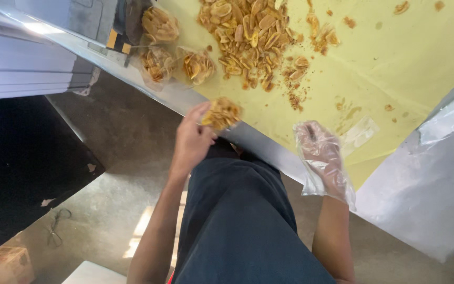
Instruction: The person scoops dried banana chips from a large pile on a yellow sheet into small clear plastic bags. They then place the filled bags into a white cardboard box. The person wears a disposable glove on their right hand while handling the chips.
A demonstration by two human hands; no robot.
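Holding a small clear bag of golden chips (222,113) in my left hand (193,142), I keep it just over the near metal edge of the surface (174,97). The grip of that hand is clenched around the bag, thumb and fingers wrapped on its lower part, with the filled top showing above them. My right hand (321,155) wears a loose clear plastic glove (337,184) and rests at the edge of the yellow sheet (416,58) that covers the surface; its fingers look relaxed and hold nothing that I can see. Just beside it lies an empty flat clear bag (361,134).

A loose pile of chips (250,34) sits well up the sheet, with crumbs scattered around it. Three filled bags (158,23) (156,63) (198,66) lie together near the far left edge, apart from the bag in hand.

I judge the step in hand to be the finishing of one filled bag, between filling and setting it aside with the others. The next move, as I judge it, calls for a steady hold on the bag's neck so nothing spills over the edge, and a clear spot beside the three filled bags.
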